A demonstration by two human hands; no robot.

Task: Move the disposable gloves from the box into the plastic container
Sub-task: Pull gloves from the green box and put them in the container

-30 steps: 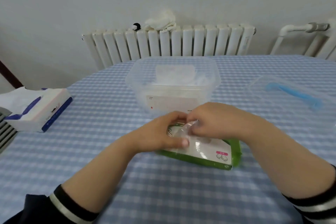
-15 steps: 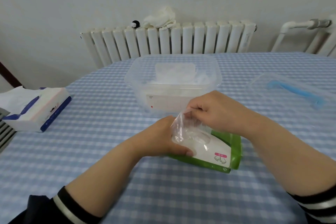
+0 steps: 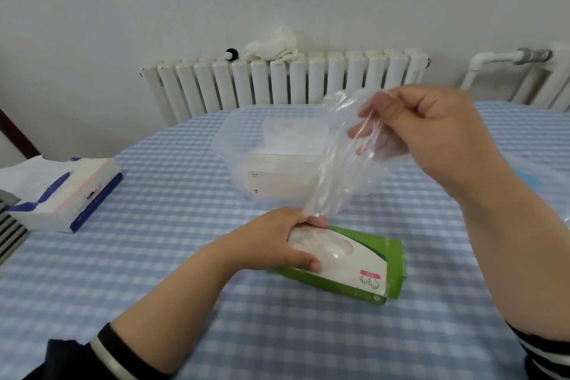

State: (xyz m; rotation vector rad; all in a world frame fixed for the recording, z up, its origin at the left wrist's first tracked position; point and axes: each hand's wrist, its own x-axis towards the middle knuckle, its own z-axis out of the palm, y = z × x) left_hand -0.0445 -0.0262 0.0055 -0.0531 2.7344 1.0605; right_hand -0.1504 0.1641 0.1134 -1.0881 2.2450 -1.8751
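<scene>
Near the worktop's [image 3: 123,271] front edge, the left hand [image 3: 277,241] grips the green box [image 3: 354,274] at its open slot. Above it, the right hand [image 3: 431,136] pinches 1 clear glove [image 3: 336,163], stretched up from the slot before the plastic container [image 3: 246,163]; bare cloth lies between box and container.

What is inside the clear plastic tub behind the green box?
Inside the clear plastic container lies a pale heap of thin disposable gloves. Its right part is covered by the glove hanging from the right hand, so how many cannot be told.
</scene>
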